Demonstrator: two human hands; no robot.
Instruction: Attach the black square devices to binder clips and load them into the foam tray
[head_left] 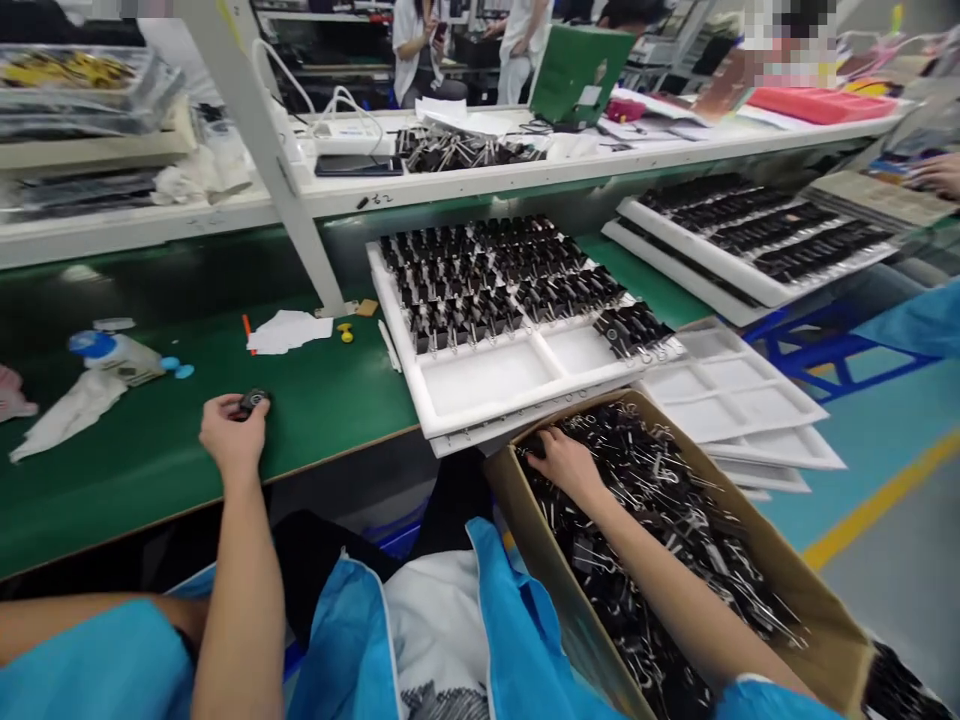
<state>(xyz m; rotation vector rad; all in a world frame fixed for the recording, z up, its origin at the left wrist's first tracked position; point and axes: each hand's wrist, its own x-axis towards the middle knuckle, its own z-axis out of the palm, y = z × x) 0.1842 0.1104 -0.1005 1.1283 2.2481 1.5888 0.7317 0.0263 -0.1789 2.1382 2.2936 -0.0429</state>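
Two bare hands at work, approx. arm's width apart. L hand (234,430) has thumb and fingers clamped on 1 black clip (256,400), just above the green bench (322,400); clip is small and dark, w/ a pale round mark on its face. R hand (566,465) dips into 1 cardboard box (529,530), fingertips among the clips; can't tell if they grip one.

Box clips (667,490), too many to count, lie jumbled: black bodies, shiny wire handles, pointing every which way. Box sits beside the bench, at the wearer's R.

Ahead, 1 white tray (484,385) on top of at least 1 more; its clips (480,265) stand in approx. 4 rows, w/ a small bunch in the front R compartment. Farther R, at least 2 loaded trays (750,270), stacked; below them, at least 3 white trays (750,385), fanned out.

L side of bench: 1 bottle (124,355) w/ blue cap, 2 blue discs (178,368), 1 orange stick (249,335), white paper (291,332). Shelf above: 1 green box (581,75), 1 clip heap (465,150). Bkgd: 2 people in white, standing.
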